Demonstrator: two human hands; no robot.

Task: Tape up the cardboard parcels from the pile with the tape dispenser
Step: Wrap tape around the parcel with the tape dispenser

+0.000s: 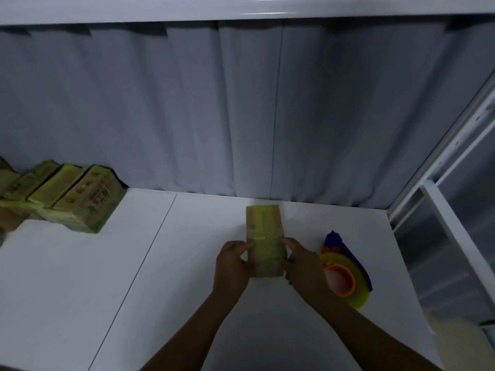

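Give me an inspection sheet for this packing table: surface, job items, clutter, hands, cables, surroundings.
Surface: white table, with a thin seam running across it.
Job's things: cardboard parcel near the middle, tape apparently along its top; pile of parcels at the far left; tape dispenser lying right of the parcel, with no hand gripping it.
Clutter: nothing seen.
Hands: left hand grips the parcel's left side; right hand grips its right side.
Cables: nothing seen.
Surroundings: grey curtain behind the table; white frame at the right.
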